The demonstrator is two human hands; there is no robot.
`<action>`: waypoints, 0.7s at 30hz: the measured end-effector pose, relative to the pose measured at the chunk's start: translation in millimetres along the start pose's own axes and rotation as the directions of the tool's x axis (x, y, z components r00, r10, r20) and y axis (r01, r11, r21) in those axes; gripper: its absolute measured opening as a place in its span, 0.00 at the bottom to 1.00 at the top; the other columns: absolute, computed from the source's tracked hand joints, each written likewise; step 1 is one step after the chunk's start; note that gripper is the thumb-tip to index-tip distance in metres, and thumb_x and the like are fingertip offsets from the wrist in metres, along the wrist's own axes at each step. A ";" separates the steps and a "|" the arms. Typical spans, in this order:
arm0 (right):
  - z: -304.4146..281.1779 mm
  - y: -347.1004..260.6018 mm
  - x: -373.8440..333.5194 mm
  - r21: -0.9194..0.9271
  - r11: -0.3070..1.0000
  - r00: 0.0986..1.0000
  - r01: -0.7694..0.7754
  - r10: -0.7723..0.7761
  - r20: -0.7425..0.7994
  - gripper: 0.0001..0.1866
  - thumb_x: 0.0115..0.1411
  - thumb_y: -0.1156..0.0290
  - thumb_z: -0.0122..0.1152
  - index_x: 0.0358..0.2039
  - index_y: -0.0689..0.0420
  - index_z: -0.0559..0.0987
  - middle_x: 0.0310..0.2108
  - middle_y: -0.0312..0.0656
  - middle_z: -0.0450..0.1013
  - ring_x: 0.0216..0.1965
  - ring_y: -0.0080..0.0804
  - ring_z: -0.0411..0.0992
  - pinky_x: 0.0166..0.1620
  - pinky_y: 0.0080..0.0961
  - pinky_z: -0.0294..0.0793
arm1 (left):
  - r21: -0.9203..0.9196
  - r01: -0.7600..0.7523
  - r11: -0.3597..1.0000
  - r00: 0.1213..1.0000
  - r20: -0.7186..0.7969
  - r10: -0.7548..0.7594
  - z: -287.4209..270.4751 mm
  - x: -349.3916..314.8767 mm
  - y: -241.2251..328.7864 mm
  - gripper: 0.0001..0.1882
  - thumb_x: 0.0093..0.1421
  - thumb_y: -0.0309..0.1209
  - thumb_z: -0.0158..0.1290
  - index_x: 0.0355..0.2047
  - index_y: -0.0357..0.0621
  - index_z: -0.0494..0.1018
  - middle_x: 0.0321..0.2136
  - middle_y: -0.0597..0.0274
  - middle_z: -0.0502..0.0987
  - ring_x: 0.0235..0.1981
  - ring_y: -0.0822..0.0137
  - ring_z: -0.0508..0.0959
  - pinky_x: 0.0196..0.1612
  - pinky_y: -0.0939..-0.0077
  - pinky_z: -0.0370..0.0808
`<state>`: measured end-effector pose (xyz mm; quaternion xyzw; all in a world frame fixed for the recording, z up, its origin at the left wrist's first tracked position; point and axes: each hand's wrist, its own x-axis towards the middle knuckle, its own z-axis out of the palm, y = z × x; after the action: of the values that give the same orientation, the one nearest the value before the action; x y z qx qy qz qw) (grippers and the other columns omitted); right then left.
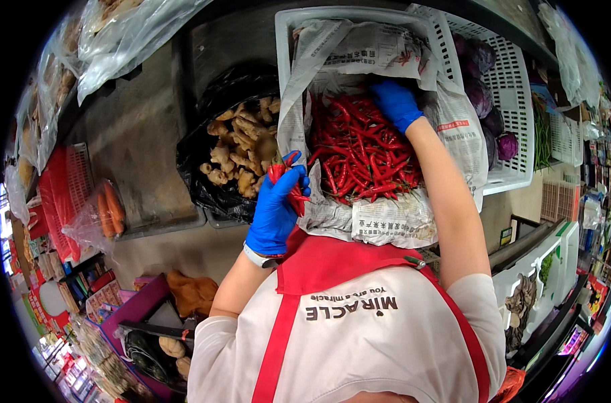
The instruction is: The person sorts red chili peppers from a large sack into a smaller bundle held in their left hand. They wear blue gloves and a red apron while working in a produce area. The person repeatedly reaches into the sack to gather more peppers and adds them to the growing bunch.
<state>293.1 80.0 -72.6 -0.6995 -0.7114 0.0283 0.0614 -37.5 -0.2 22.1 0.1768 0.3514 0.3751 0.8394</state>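
Presumably to keep them bunched, left hand grips chilies in closed fingers; right hand borders the pile, finger state indeterminable.

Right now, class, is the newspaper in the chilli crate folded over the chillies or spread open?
Spread open: the newspaper lines the crate around the red chillies, leaving most of the pile in plain view.

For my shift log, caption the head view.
Left hand holds red chilies; right hand reaches into the newspaper-lined crate.
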 end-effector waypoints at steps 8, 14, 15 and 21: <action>7.6 17.9 11.1 0.082 0.996 0.998 0.028 -0.032 0.049 0.15 0.52 0.64 0.52 0.40 0.53 0.74 0.42 0.50 0.69 0.43 0.50 0.67 0.45 0.39 0.67 | 0.003 0.024 1.000 0.999 0.044 -0.024 4.1 0.7 -7.4 0.25 0.56 0.29 0.50 0.53 0.38 0.59 0.36 0.65 0.72 0.34 0.73 0.71 0.37 0.80 0.70; -2.5 15.5 17.5 -0.009 1.000 0.969 0.017 -0.014 0.245 0.14 0.51 0.64 0.53 0.38 0.54 0.74 0.38 0.51 0.70 0.41 0.51 0.67 0.43 0.40 0.68 | 0.044 0.038 0.998 0.998 0.054 -0.041 13.5 -1.4 -5.8 0.26 0.55 0.30 0.51 0.53 0.38 0.59 0.36 0.64 0.72 0.35 0.73 0.72 0.38 0.80 0.70; -5.4 15.5 17.1 -0.017 1.000 0.969 0.026 -0.022 0.244 0.14 0.51 0.64 0.53 0.37 0.54 0.74 0.38 0.51 0.70 0.41 0.52 0.67 0.43 0.41 0.67 | 0.044 0.043 0.998 0.997 0.065 -0.046 13.5 -2.8 -4.3 0.26 0.55 0.30 0.51 0.53 0.38 0.59 0.36 0.64 0.72 0.35 0.73 0.72 0.38 0.80 0.70; -45.1 12.2 -34.8 0.569 0.781 0.958 -0.259 0.132 0.255 0.16 0.52 0.65 0.56 0.40 0.58 0.73 0.30 0.43 0.73 0.27 0.29 0.70 0.32 0.23 0.70 | 0.001 0.019 1.000 0.996 0.088 -0.019 2.9 -7.5 1.5 0.26 0.56 0.31 0.50 0.54 0.38 0.58 0.36 0.67 0.70 0.35 0.74 0.70 0.39 0.80 0.69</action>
<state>311.4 43.4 -31.1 -0.7080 -0.5920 0.3273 0.2028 -39.7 -5.0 28.4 0.1897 0.3157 0.3591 0.8575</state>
